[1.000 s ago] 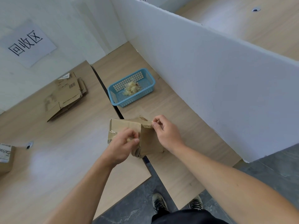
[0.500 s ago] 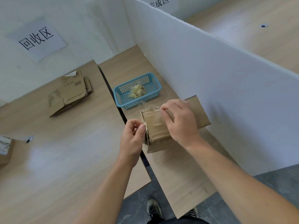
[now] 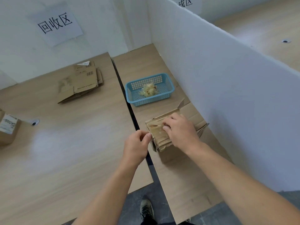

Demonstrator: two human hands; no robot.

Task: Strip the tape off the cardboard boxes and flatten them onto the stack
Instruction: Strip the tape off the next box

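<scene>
The left hand's (image 3: 135, 144) fingers (image 3: 146, 136) pinch the near-left edge of the cardboard box (image 3: 162, 141) on the table (image 3: 178, 176). The right hand's (image 3: 181, 131) fingers (image 3: 168, 123) curl onto the clear tape (image 3: 156, 127) on its top; I cannot tell whether they pinch it. Beyond the fingers sits a blue basket (image 3: 170, 90) of tape scraps (image 3: 149, 90). The flattened cardboard stack (image 3: 81, 82) lies far to their left.
</scene>
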